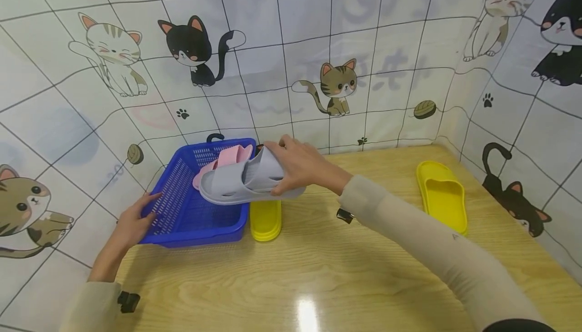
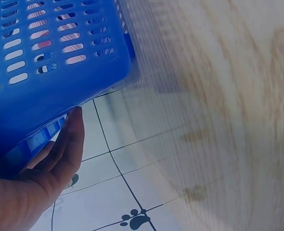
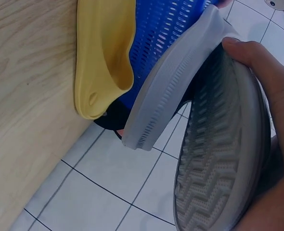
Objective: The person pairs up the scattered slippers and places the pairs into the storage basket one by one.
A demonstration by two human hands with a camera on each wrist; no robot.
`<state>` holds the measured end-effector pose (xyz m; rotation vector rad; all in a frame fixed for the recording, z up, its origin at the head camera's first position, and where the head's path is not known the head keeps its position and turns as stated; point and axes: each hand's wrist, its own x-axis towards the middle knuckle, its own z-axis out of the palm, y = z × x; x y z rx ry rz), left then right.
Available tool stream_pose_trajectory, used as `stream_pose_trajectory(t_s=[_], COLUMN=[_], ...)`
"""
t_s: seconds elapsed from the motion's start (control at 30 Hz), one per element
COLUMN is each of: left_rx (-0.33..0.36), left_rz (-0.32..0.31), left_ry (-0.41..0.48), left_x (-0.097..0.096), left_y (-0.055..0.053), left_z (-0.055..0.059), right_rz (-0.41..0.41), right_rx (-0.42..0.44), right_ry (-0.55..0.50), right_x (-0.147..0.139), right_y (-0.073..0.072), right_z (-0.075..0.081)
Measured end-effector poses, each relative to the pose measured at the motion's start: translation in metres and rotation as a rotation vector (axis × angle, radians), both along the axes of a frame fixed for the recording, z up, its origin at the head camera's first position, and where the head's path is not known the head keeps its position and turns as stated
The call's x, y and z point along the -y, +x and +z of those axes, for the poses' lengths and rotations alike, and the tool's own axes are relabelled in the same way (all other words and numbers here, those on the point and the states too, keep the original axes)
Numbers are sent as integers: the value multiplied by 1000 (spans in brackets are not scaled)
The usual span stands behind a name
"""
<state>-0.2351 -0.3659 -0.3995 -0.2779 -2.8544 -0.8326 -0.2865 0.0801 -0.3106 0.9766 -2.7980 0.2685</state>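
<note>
My right hand (image 1: 300, 162) grips a pair of grey slippers (image 1: 226, 180) over the right side of a blue basket (image 1: 202, 241). In the right wrist view, one grey slipper shows its zigzag sole (image 3: 212, 144) under my thumb, and its mate (image 3: 168, 91) angles away toward the basket. Inside the basket, at the back, lie pink slippers (image 1: 234, 155), partly hidden by the grey pair. At the basket's left rim my left hand (image 1: 132, 223) holds on; the left wrist view shows its fingers (image 2: 72, 144) along the outside, under the rim.
One yellow slipper (image 1: 265, 223) lies against the basket's right side, partly covered by the grey pair. Another yellow slipper (image 1: 442, 195) lies at the right of the wooden table (image 1: 345, 271). Tiled walls with cat pictures (image 1: 338, 87) close off the back and sides.
</note>
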Motion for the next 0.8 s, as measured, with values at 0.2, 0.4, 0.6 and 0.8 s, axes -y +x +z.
stream_pose_trajectory(t_s=[0.2, 0.4, 0.6, 0.8], left_rx=[-7, -19, -25, -31], left_rz=[-2, -5, -5, -2], left_ry=[-17, -23, -33, -35], left_x=[0, 0, -1, -1], left_y=[0, 0, 1, 2], left_z=[0, 0, 1, 0], right_rz=[26, 25, 9, -24], right_rx=[-20, -84, -158, -183], right_ry=[11, 30, 77, 134], right_x=[7, 13, 20, 26], right_y=[-3, -3, 3, 7], right_z=[5, 6, 9, 12])
